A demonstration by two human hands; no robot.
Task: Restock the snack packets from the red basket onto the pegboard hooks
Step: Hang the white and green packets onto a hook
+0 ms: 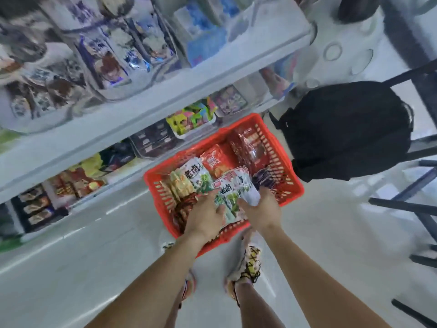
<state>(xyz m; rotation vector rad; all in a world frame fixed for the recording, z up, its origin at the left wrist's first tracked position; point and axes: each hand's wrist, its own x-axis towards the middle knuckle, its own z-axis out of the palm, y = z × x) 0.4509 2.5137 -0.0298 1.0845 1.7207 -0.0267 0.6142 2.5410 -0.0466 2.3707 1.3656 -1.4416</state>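
I am bent over the red basket (pixel 293 185), which sits on the pale floor (pixel 94 256) just past my feet and close beside the shelves (pixel 132 114). Both my hands are down inside it, over its near end. My right hand (pixel 261 210) has its fingers (pixel 243 205) curled round a white and green packet (pixel 233 192), which stands lifted above the others, its top end pointing away from me. My left hand (pixel 205 217) is at the same packet's left edge, fingers bent and touching it; whether it truly grips the packet or only steadies it I cannot tell. A second white and green packet (pixel 197 175) lies in the basket just left of the held one, beside a yellowish packet (pixel 181 185). Further in lie an orange packet (pixel 214 162) and a dark red packet (pixel 250 147), and a purple one (pixel 264 178) rests against the right wall, near my right hand. The shelves run along my left, blurred, filled with boxed and bagged goods. A black bag (pixel 350 131) sits just beyond the basket's far right corner, next to dark metal chair legs (pixel 416 209). My right shoe (pixel 248 263) shows between my forearms, below the basket.
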